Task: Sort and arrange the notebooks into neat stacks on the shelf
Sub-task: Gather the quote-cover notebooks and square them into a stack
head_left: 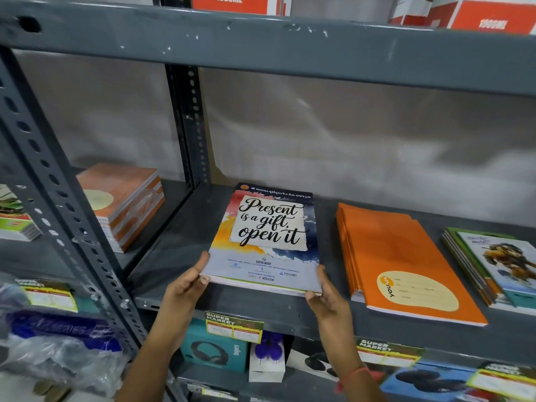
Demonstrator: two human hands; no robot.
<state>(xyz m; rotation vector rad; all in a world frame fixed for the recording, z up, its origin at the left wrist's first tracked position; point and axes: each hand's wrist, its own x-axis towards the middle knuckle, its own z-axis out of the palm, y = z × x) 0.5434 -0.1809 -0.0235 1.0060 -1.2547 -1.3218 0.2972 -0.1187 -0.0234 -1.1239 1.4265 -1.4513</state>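
Gripping the near corners of a small stack of notebooks (268,236) with the cover "Present is a gift, open it", the left hand (185,288) and right hand (326,297) each pinch it, thumb on top and fingers (204,279) curled under, at the front edge of the grey shelf (179,236). The stack sits skewed and overhangs the lip, so it could slide off (a judgement). An orange stack (406,256) lies near on the right with a green-edged stack (493,265) beyond, limiting room there.
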